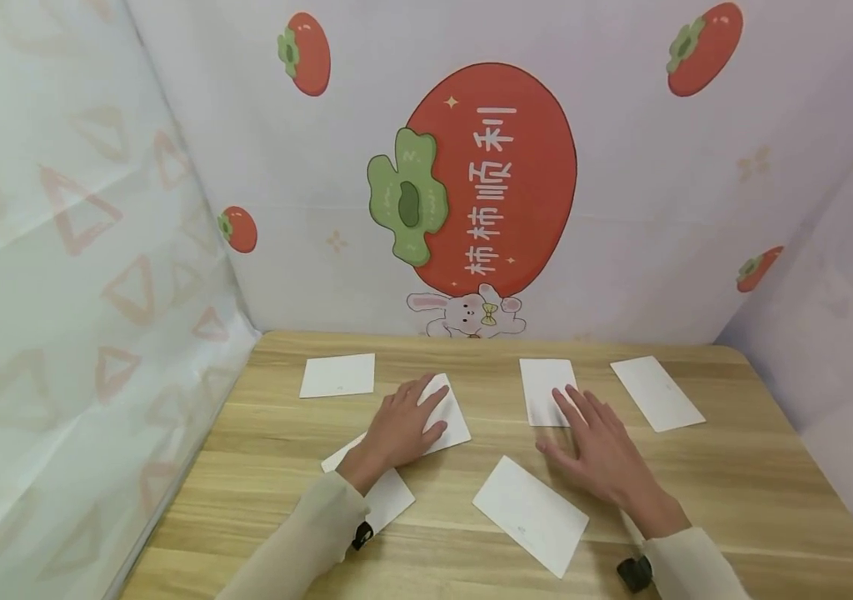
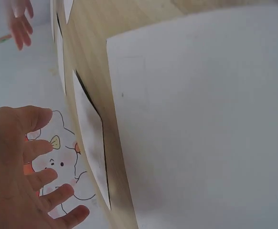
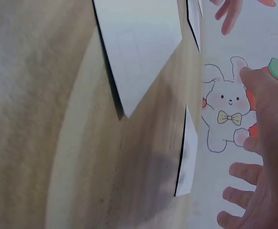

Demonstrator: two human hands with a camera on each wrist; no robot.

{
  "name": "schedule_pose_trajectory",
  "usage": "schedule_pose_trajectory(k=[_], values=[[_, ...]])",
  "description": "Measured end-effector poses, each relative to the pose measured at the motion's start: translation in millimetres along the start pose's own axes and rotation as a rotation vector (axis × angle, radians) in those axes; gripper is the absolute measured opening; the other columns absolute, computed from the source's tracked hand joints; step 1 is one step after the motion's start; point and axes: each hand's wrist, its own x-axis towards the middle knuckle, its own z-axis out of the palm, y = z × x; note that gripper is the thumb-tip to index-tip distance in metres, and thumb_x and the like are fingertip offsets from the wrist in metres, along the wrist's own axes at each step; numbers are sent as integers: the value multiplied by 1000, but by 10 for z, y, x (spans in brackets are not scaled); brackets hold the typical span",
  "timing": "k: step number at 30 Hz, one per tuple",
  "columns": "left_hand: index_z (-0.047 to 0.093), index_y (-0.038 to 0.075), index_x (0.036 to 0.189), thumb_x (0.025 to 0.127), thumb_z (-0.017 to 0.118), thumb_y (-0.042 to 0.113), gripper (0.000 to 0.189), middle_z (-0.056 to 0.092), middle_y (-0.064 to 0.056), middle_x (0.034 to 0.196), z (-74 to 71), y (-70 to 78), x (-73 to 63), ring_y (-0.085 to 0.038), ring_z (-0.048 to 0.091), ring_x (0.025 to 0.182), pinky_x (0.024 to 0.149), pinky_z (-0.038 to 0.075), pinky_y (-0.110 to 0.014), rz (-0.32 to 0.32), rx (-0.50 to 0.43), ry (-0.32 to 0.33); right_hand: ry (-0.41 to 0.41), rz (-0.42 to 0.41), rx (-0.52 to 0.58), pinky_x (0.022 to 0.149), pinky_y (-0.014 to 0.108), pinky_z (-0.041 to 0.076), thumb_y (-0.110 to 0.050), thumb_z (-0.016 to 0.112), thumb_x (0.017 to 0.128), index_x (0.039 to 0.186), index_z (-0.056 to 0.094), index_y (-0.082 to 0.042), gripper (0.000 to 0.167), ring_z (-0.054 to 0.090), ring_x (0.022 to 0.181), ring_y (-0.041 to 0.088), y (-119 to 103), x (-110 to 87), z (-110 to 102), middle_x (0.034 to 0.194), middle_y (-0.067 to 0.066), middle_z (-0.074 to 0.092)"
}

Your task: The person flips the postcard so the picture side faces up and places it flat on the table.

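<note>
My left hand [image 1: 399, 427], fingers spread, is over a white card [image 1: 453, 423] left of the table's middle and partly hides it. Another white card [image 1: 391, 503] lies partly beneath that wrist. In the left wrist view, the left fingers hold nothing. My right hand [image 1: 606, 454] is spread too, its fingertips over the lower right edge of an upright-lying white card [image 1: 546, 390]. Between the two forearms rests a slanted white card [image 1: 531, 517] with a small faint mark. The right wrist view shows the right hand [image 3: 268, 157] apart from the tabletop, gripping nothing.
Two more white cards lie farther out: one at the back left [image 1: 338, 376], one at the back right [image 1: 659, 393]. The wood-grain table [image 1: 246, 492] meets a white backdrop [image 1: 621, 250] printed with persimmons and a rabbit. Patterned cloth [image 1: 59, 333] hangs along the left side.
</note>
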Motion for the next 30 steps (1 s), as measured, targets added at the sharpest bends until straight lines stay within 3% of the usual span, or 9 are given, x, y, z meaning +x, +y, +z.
schedule_pose_trajectory(k=[7, 13, 20, 27, 30], values=[[49, 16, 165, 108, 66, 37, 63, 37, -10, 176, 66, 103, -90, -34, 48, 149, 108, 52, -54, 68, -10, -9, 24, 3, 51, 117, 74, 45, -52, 77, 97, 166, 44, -7, 88, 45, 150, 54, -93, -187, -7, 167, 25, 46], [47, 14, 166, 107, 69, 34, 66, 39, -9, 175, 82, 193, -147, -33, 45, 152, 112, 51, -57, 157, -56, -36, 50, -17, 60, 115, 71, 48, -52, 81, 94, 167, 43, -9, 92, 51, 145, 50, -152, -354, -1, 165, 21, 50], [44, 23, 168, 101, 77, 46, 78, 32, -6, 178, 97, 234, -190, -35, 27, 165, 128, 37, -62, 237, -75, -126, 86, -70, 36, 116, 64, 44, -52, 87, 88, 165, 46, -8, 98, 53, 143, 45, -173, -475, 19, 162, 18, 54], [46, 31, 167, 94, 82, 56, 85, 25, -7, 181, 142, 232, -221, -37, 18, 169, 134, 24, -67, 288, -84, -179, 78, -90, -4, 118, 60, 39, -60, 87, 86, 164, 46, -8, 103, 53, 144, 48, -208, -628, 40, 161, 21, 55], [45, 31, 167, 92, 83, 58, 89, 24, -8, 181, 158, 239, -225, -38, 16, 169, 134, 22, -70, 306, -89, -188, 67, -86, -21, 119, 63, 39, -65, 86, 83, 166, 44, -9, 108, 50, 146, 49, -213, -699, 58, 163, 21, 53]])
